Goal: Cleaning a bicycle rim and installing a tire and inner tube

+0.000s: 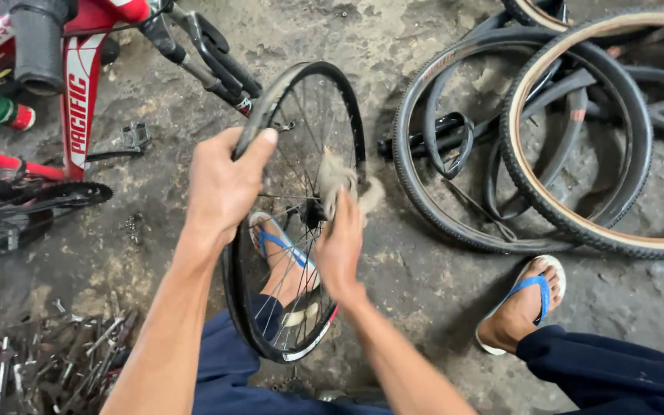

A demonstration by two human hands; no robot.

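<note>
A black spoked bicycle wheel (347,123) stands upright on the concrete between my knees. My left hand (220,184) grips its rim near the top. Against the spokes beside the hub, my right hand (340,242) presses a dirty grey rag (336,175). My feet wear white sandals with blue straps; the left foot (282,265) shows through the spokes, and the right foot (520,307) is on the floor to the right.
Several loose tyres (578,230) and inner tubes lie on the floor at the right. A red and white bicycle frame (78,92) stands at the upper left. A pile of metal tools (48,361) lies at the lower left. A small green-capped bottle (5,114) sits by the frame.
</note>
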